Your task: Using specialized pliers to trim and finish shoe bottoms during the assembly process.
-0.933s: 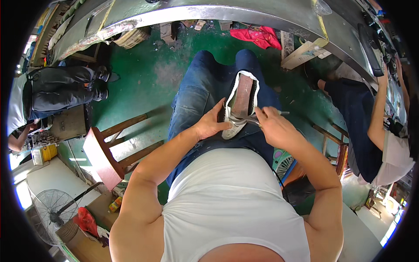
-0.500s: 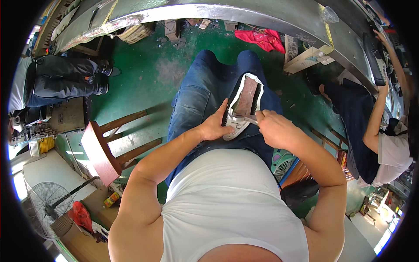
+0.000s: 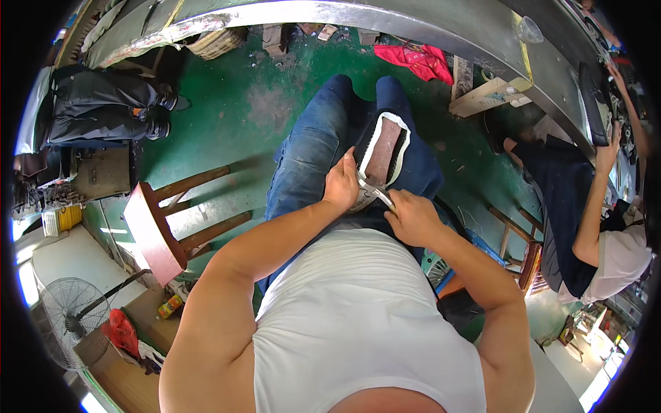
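On my thighs lies a shoe upper [image 3: 384,153], bottom side up, with a white folded edge around a brownish insole. My left hand [image 3: 341,184] is closed around its left side near the low end, where a light grey part of the shoe shows. Shiny metal pliers [image 3: 376,192] cross that same end, their head against the shoe's edge. My right hand [image 3: 414,219] is wrapped around the handles at the lower right. The exact bite of the jaws is too small to make out.
Ahead runs a long metal workbench [image 3: 385,22]. A wooden stool [image 3: 153,233] stands at left, beyond it a standing fan [image 3: 72,320]. Co-workers are at both sides, one seated at the right [image 3: 578,206]. Red cloth [image 3: 415,62] lies under the bench.
My right hand and the pliers have moved left and toward my body, and the tool now slants more. My left hand has shifted slightly farther up the shoe, which has turned a little.
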`<state>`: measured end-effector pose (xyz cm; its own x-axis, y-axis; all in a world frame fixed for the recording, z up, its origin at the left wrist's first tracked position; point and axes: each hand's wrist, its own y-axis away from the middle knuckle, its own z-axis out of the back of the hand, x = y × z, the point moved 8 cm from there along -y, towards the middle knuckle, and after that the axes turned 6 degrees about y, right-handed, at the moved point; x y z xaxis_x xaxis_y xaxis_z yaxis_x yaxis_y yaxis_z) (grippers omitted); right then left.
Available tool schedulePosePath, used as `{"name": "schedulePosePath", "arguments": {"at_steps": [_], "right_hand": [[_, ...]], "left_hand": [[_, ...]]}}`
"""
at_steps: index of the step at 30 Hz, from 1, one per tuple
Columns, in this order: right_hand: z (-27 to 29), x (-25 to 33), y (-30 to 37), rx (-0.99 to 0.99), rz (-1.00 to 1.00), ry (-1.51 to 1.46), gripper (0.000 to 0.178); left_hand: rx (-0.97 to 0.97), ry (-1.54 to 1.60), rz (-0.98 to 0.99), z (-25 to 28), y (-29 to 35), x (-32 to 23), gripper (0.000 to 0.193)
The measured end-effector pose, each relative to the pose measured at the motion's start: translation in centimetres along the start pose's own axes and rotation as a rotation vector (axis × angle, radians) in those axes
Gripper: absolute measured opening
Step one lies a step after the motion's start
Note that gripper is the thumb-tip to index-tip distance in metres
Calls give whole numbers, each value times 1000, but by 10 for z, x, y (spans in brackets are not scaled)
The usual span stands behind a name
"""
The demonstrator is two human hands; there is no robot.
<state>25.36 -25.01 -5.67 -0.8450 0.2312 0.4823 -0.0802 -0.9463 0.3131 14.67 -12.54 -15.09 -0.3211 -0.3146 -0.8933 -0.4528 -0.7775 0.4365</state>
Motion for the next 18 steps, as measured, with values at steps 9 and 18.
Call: {"name": "schedulePosePath", "arguments": {"at_steps": [9,18], "right_hand": [[39,-23,-10,-192,-48,183,22],[27,-80,-8,260,-274,-302,29]], "left_hand": [[140,-372,-503,-10,6,-31,47],[459,-812,-639,-31,12,-59,55]]}}
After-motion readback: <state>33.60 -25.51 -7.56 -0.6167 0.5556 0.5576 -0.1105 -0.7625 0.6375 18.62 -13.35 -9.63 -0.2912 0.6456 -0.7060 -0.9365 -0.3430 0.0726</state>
